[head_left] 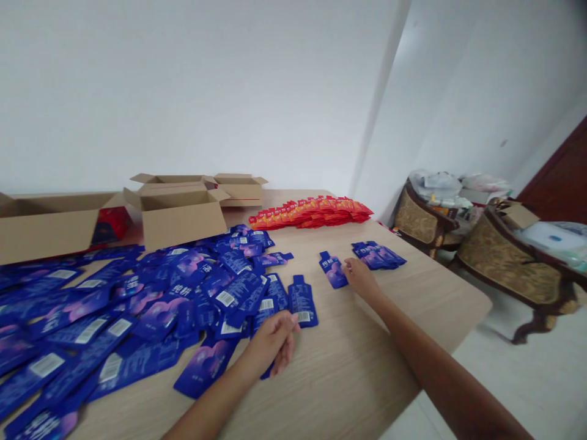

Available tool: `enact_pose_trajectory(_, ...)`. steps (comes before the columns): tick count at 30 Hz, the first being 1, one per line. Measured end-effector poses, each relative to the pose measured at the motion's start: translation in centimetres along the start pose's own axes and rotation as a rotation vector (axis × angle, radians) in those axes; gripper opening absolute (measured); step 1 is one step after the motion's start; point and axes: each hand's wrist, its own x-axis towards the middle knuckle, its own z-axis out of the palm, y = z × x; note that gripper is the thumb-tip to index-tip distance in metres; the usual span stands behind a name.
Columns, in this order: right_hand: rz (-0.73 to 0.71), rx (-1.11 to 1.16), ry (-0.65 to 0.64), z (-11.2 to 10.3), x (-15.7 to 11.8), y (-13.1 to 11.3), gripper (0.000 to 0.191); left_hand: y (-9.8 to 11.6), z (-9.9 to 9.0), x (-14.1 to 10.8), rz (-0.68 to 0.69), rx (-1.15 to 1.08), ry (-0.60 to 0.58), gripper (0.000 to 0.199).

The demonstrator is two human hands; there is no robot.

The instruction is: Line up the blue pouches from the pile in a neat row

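Note:
My right hand (361, 278) reaches across the table, fingertips pinching the right edge of a blue pouch (331, 269) with a purple print and a narrow neck. Just beyond that hand lies a small overlapping stack of blue pouches (378, 255). My left hand (274, 343) hovers low with loosely curled, parted fingers and seems to hold nothing. Beside its fingertips, one blue pouch (301, 299) lies barcode side up. Part of another pouch shows beneath the left hand. A big loose heap of blue pouches (156, 315) spreads over the table's left side.
Open cardboard boxes (183, 220) stand behind the heap, along with another box (46, 229) at far left. Red and orange sachets (312, 212) form a long overlapping row at the back. Two patterned chairs (509, 263) piled with bags stand past the table's right edge (477, 290).

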Motion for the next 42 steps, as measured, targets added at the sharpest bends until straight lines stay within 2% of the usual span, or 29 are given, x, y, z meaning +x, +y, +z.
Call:
enact_pose_trajectory(3,-0.182,-0.220,-0.012,1.4,-2.3,-0.9,0.046,0.3,0.0,-0.1,-0.013,-0.012,0.005,0.045)
enact_pose_trajectory(6,-0.317,-0.398,-0.129,2.9,-3.8,-1.7,0.047,0.7,0.1,-0.3,-0.026,-0.020,0.021,0.045)
enact_pose_trajectory(10,-0.197,-0.486,-0.186,3.3,-2.9,-0.1,0.048,1.1,0.2,-0.6,-0.023,-0.019,0.027,0.045)
enact_pose_trajectory(16,-0.042,-0.528,-0.208,1.6,-0.6,3.6,0.048,0.8,0.1,-0.3,-0.009,-0.039,0.015,0.044)
enact_pose_trajectory(18,-0.040,-0.536,-0.197,1.3,-0.6,3.4,0.047,0.8,0.1,-0.3,-0.005,-0.055,0.010,0.043)
enact_pose_trajectory(20,-0.080,-0.511,-0.163,1.3,-0.9,2.1,0.046,0.9,0.1,-0.4,-0.003,-0.072,0.009,0.043)
enact_pose_trajectory(22,-0.150,-0.434,-0.169,1.5,-1.4,-0.2,0.045,1.1,0.1,-0.4,0.004,-0.093,0.021,0.044)
enact_pose_trajectory(25,-0.220,-0.310,-0.270,2.0,-2.6,-4.8,0.046,1.2,0.1,-0.4,0.013,-0.118,0.076,0.044)
enact_pose_trajectory(28,-0.245,-0.245,-0.317,2.7,-3.7,-9.0,0.062,1.0,0.0,-0.2,0.018,-0.119,0.122,0.044)
enact_pose_trajectory(30,-0.263,-0.202,-0.346,3.5,-3.9,-10.8,0.073,0.8,-0.1,-0.1,0.027,-0.107,0.121,0.044)
enact_pose_trajectory(33,-0.216,-0.060,-0.393,4.7,-3.6,-11.6,0.085,0.5,-0.3,0.1,0.047,-0.066,0.123,0.043)
enact_pose_trajectory(35,-0.125,0.137,-0.392,5.4,-3.2,-11.2,0.087,0.4,-0.4,0.1,0.074,0.000,0.166,0.041)
enact_pose_trajectory(39,0.086,0.583,-0.308,5.6,-3.1,-10.6,0.063,0.7,-0.3,-0.2,0.185,0.282,0.358,0.036)
enact_pose_trajectory(42,0.149,0.850,-0.226,4.9,-3.9,-11.8,0.052,1.1,0.3,-0.8,0.280,0.473,0.421,0.052)
